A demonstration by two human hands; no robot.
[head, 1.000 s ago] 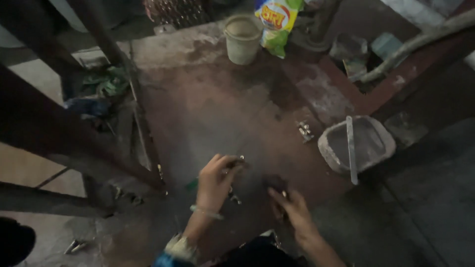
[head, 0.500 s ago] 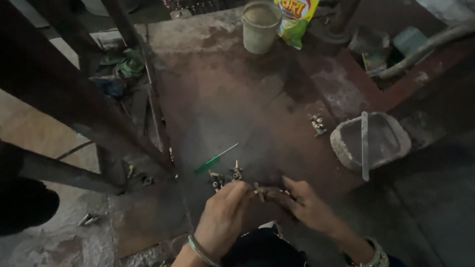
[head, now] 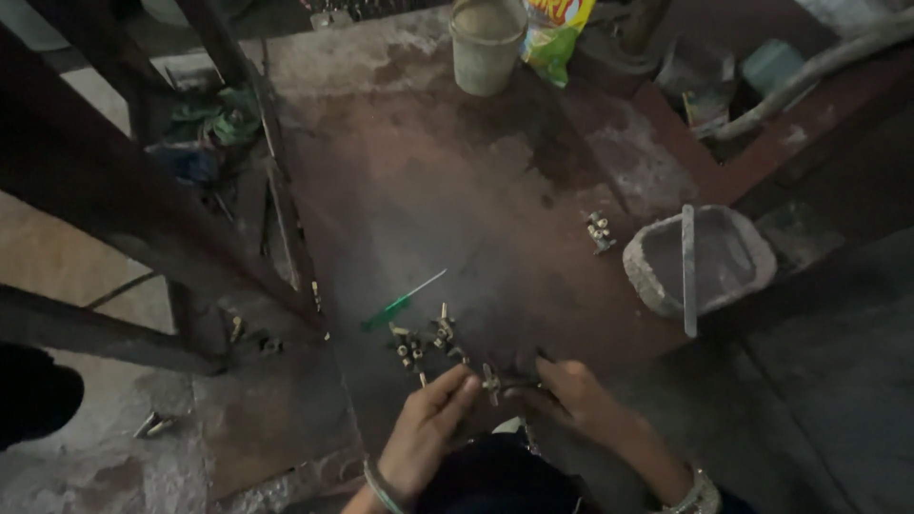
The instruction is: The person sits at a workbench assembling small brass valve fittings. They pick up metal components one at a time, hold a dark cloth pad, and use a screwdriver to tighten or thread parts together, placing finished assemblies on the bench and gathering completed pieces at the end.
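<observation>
My left hand (head: 430, 428) and my right hand (head: 568, 392) meet low in the head view, over a dark rusty metal work surface (head: 428, 190). Between their fingertips they hold a small metal part with a brass tip (head: 495, 383). Just beyond my left hand lie two similar small fittings (head: 424, 341) on the surface. A green-handled screwdriver (head: 400, 303) lies beside them, pointing up and right. Another little fitting (head: 599, 231) sits further off to the right. A bangle shows on my left wrist.
A pale plastic bucket (head: 486, 43) and a yellow-green snack bag (head: 556, 33) stand at the far edge. A grey bowl (head: 700, 259) with a flat metal bar across it sits at right. Dark steel beams (head: 114, 200) cross the left side, with small bits lying beneath them.
My hands came together from apart and now hold one small part between them. The view shifted, and the screwdriver and fittings came into sight beyond my left hand.
</observation>
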